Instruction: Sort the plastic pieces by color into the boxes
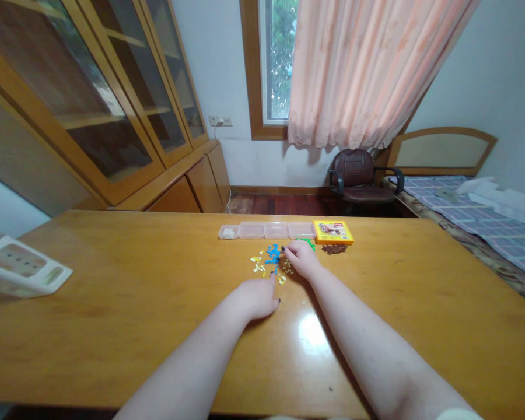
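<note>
A scatter of small plastic pieces lies on the table before my hands. Blue pieces [272,254] are bunched in its middle, with pale yellow and white pieces [258,266] around them. My left hand [258,297] rests low at the near side of the scatter, its index finger stretched to the pieces and its thumb apart. From the right, my right hand [301,258] reaches in with fingertips at the edge of the blue pieces; I see nothing held in it. Green pieces [307,242] lie just behind this hand, partly covered by it. Brown pieces [335,249] form a heap to its right.
Clear plastic compartment trays [276,231] stand in a row behind the pieces, beside a yellow box [333,232]. A white plastic object [24,265] sits at the table's left. Beyond the wooden table [135,280] are a cabinet [126,105], an armchair [354,172] and a bed [472,198].
</note>
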`<state>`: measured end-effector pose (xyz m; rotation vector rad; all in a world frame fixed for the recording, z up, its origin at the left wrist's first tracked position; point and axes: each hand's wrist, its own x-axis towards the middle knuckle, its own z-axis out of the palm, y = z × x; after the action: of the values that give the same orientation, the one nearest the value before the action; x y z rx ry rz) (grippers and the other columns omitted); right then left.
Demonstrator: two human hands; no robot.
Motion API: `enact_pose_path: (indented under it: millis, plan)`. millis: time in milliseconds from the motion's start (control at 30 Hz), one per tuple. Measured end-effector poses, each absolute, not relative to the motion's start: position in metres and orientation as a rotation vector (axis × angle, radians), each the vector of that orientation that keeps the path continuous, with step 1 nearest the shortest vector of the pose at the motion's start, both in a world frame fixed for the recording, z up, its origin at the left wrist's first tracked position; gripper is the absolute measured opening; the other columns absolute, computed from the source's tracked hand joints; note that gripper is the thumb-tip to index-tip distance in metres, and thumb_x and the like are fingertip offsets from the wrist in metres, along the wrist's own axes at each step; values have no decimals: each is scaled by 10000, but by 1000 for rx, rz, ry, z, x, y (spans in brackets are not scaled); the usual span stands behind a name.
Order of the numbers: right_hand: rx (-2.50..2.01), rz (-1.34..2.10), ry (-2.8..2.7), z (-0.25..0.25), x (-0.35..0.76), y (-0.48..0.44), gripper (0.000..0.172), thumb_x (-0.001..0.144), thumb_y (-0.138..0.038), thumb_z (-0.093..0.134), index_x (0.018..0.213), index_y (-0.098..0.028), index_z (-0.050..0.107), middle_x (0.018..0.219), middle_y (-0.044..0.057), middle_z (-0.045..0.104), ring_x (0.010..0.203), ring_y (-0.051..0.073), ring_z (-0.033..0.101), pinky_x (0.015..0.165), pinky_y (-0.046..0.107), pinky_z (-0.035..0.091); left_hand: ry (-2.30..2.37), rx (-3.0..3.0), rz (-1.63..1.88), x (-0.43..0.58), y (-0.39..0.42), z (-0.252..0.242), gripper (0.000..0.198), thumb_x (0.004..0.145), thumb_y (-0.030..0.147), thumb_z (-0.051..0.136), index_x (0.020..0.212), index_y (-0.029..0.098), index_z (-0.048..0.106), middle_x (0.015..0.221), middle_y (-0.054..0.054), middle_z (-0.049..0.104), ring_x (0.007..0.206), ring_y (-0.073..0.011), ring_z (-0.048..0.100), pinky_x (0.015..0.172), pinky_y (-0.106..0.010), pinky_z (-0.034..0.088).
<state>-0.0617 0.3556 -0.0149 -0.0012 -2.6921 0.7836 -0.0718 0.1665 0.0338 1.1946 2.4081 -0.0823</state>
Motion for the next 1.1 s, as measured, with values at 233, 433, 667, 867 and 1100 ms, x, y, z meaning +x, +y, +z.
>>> enact_pose_path:
  millis: [233, 433, 667, 867, 1100]
  plan:
    - [191, 670, -2732, -12, -59, 351, 492, 655, -408, 764, 1079, -206, 619, 1023, 78, 619, 966, 230, 494, 854, 345, 333, 2867, 1201, 136, -95, 170, 29, 287, 868, 281, 417, 1071, 175, 589, 1071, -135, 620, 1028, -290, 568, 881, -425, 435]
    - [272, 678, -2729, -15, -59, 352, 279, 664, -381, 768, 797, -188, 617, 802, 19, 608, 834, 185, 501, 798, 304, 315, 2928, 1220, 452, -129, 170, 8, 273, 856, 234, 478, 1098, 201, 600, 1160, -77, 590, 1111, -217, 507, 971, -344, 385]
    - [143, 643, -2796, -20, -63, 349, 351, 610, -441, 804, 789, -192, 633, 821, 27, 600, 852, 193, 484, 773, 300, 290, 2738, 1218, 684, -149, 174, -14, 277, 863, 211, 447, 1040, 164, 655, 1081, -72, 658, 1011, -182, 576, 923, -285, 431]
    - [-110, 547, -2737, -23, -67, 350, 193, 774, -374, 689, 829, -191, 663, 865, 48, 635, 860, 193, 492, 765, 302, 306, 2772, 1199, 591, -144, 173, -8, 259, 852, 205, 457, 950, 196, 697, 993, -67, 684, 934, -176, 604, 853, -265, 443]
    - [-79, 609, -2682, -23, -66, 358, 250, 878, -309, 540, 699, -184, 664, 703, 31, 627, 725, 163, 497, 696, 279, 326, 2909, 1200, 269, -133, 168, 7, 271, 857, 298, 451, 791, 204, 697, 845, -71, 681, 819, -212, 604, 762, -323, 431]
